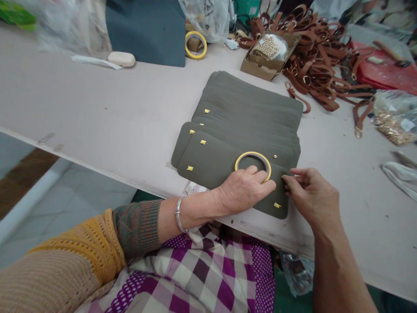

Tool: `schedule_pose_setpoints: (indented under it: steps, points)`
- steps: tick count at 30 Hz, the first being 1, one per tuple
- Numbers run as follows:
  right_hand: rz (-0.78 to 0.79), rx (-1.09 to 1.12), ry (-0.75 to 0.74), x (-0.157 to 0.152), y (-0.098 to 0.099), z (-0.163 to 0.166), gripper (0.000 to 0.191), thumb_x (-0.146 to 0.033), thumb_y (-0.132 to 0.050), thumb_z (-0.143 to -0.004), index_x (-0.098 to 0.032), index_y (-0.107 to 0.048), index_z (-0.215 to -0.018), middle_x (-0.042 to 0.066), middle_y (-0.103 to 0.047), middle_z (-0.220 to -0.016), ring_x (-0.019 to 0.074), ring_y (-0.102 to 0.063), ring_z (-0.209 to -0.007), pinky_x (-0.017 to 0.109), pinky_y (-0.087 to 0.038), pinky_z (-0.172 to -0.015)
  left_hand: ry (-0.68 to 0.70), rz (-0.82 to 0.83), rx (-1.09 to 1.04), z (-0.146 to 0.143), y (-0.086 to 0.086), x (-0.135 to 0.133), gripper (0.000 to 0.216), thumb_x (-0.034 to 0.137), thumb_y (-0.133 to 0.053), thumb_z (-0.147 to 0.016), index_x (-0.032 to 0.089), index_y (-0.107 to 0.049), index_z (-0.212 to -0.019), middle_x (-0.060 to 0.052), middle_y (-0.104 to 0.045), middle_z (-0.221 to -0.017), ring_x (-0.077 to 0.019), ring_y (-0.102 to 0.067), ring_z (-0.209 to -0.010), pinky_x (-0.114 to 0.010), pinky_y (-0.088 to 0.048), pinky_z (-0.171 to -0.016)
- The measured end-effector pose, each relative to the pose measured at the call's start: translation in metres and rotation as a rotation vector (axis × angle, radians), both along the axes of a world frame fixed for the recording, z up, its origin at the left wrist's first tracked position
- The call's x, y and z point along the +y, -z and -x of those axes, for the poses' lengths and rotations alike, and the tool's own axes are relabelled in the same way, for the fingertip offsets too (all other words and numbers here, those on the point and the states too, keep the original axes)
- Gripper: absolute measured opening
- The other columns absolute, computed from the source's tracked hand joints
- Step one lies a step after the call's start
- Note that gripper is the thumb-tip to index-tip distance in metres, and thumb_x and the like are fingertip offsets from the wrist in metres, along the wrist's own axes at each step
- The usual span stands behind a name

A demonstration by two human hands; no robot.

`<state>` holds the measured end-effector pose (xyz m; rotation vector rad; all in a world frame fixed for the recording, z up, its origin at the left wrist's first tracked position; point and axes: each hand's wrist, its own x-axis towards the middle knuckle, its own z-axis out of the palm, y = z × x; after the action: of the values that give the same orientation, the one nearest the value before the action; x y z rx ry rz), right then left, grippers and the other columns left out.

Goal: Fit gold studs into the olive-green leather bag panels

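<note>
My left hand (246, 189) is closed around the lower rim of a roll of yellow tape (253, 154), above the nearest dark green panel (215, 158). At that panel's right edge, my right hand (312, 195) has thumb and forefinger pinched at a small piece of yellow tape (283, 176); the fingertips partly hide it. Other yellow tape bits, such as one lower right (277, 205), stick to the panel's corners. Behind it lies an overlapping stack of similar round-cornered panels (250, 102). A small metal fitting (275, 156) shows on one of them.
Brown straps (321, 65) with metal hooks are heaped at the back right, beside a cardboard box (260, 68) of gold hardware. A bag of gold fittings (395, 124) lies at right. Another tape roll (196, 57) stands near a dark blue-grey sheet (146, 34). The table edge (81, 167) runs in front.
</note>
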<state>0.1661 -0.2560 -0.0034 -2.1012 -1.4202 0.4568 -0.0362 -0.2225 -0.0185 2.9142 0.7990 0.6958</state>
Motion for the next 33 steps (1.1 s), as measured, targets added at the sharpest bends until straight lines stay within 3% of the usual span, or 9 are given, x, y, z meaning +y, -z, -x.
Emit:
schedule_pose_setpoints:
  steps: [4, 7, 10, 12, 15, 20, 23, 31, 33]
  points:
    - [0.046, -0.105, 0.030, -0.004, -0.003, -0.008, 0.040, -0.052, -0.069, -0.075, -0.020, -0.066, -0.100, 0.001, -0.069, -0.068, 0.0201, -0.067, -0.060, 0.034, -0.052, -0.061, -0.005, 0.001, 0.023, 0.001, 0.000, 0.000, 0.025, 0.017, -0.033, -0.097, 0.018, -0.057, -0.093, -0.006, -0.058, -0.090, -0.0189, -0.049, -0.082, -0.030, -0.043, -0.067]
    - [-0.149, -0.267, 0.006, -0.015, -0.004, -0.011, 0.032, -0.049, -0.062, -0.083, -0.021, -0.069, -0.096, 0.003, -0.071, -0.077, 0.0198, -0.067, -0.066, 0.034, -0.051, -0.067, -0.004, 0.003, 0.015, 0.001, 0.000, 0.000, 0.025, 0.016, -0.033, -0.097, 0.018, -0.057, -0.092, -0.005, -0.058, -0.089, -0.0187, -0.049, -0.082, -0.030, -0.043, -0.067]
    - [-0.318, -0.456, -0.182, -0.023, -0.006, -0.008, 0.022, -0.037, -0.054, -0.091, -0.020, -0.069, -0.095, 0.006, -0.072, -0.088, 0.0195, -0.066, -0.075, 0.032, -0.050, -0.072, 0.001, 0.006, 0.011, 0.001, 0.000, -0.001, 0.024, 0.016, -0.033, -0.097, 0.018, -0.057, -0.092, -0.005, -0.058, -0.089, -0.0187, -0.049, -0.082, -0.030, -0.043, -0.067]
    - [-0.327, -0.535, -0.357, -0.021, -0.006, -0.005, 0.021, -0.029, -0.051, -0.093, -0.020, -0.069, -0.095, 0.007, -0.072, -0.091, 0.0198, -0.067, -0.081, 0.031, -0.050, -0.074, -0.004, 0.008, 0.011, 0.001, 0.000, -0.001, 0.024, 0.017, -0.034, -0.097, 0.018, -0.057, -0.093, -0.005, -0.058, -0.090, -0.0188, -0.049, -0.082, -0.030, -0.043, -0.067]
    - [-0.250, -0.543, -0.464, -0.011, -0.004, -0.004, 0.024, -0.026, -0.048, -0.092, -0.019, -0.071, -0.095, 0.008, -0.073, -0.091, 0.0204, -0.068, -0.080, 0.032, -0.051, -0.074, -0.007, 0.016, 0.020, 0.001, 0.000, -0.001, 0.024, 0.017, -0.033, -0.098, 0.018, -0.056, -0.093, -0.005, -0.058, -0.090, -0.0189, -0.049, -0.083, -0.030, -0.043, -0.067]
    - [0.025, -0.216, -0.194, 0.009, 0.000, -0.011, 0.024, -0.038, -0.060, -0.081, -0.020, -0.075, -0.085, 0.003, -0.071, -0.066, 0.0193, -0.065, -0.058, 0.032, -0.050, -0.058, -0.012, 0.026, 0.035, 0.001, -0.001, 0.000, 0.026, 0.017, -0.031, -0.098, 0.017, -0.057, -0.096, -0.006, -0.058, -0.092, -0.0194, -0.049, -0.084, -0.030, -0.043, -0.067]
    - [0.144, -0.088, -0.135, 0.014, -0.004, -0.013, 0.026, -0.040, -0.061, -0.077, -0.018, -0.076, -0.084, 0.002, -0.068, -0.060, 0.0166, -0.060, -0.050, 0.028, -0.044, -0.049, -0.009, 0.037, 0.045, 0.000, -0.002, 0.000, 0.025, 0.016, -0.033, -0.097, 0.017, -0.057, -0.097, -0.006, -0.058, -0.092, -0.0199, -0.050, -0.085, -0.031, -0.043, -0.068]
    - [0.229, -0.129, -0.404, -0.021, -0.019, 0.002, 0.021, -0.036, -0.059, -0.079, -0.022, -0.074, -0.073, 0.000, -0.071, -0.065, 0.0171, -0.063, -0.056, 0.027, -0.045, -0.049, -0.002, 0.103, -0.008, 0.015, -0.009, 0.003, 0.021, 0.014, -0.040, -0.093, 0.017, -0.060, -0.099, -0.004, -0.062, -0.093, -0.0170, -0.056, -0.087, -0.029, -0.047, -0.076]
    - [0.167, -0.107, -0.377, -0.034, -0.018, 0.008, 0.019, -0.036, -0.061, -0.080, -0.023, -0.074, -0.081, 0.001, -0.073, -0.072, 0.0178, -0.066, -0.061, 0.028, -0.049, -0.054, 0.002, 0.169, -0.063, 0.023, -0.012, 0.004, 0.023, 0.015, -0.039, -0.094, 0.019, -0.060, -0.104, -0.002, -0.065, -0.092, -0.0146, -0.060, -0.087, -0.026, -0.049, -0.076]
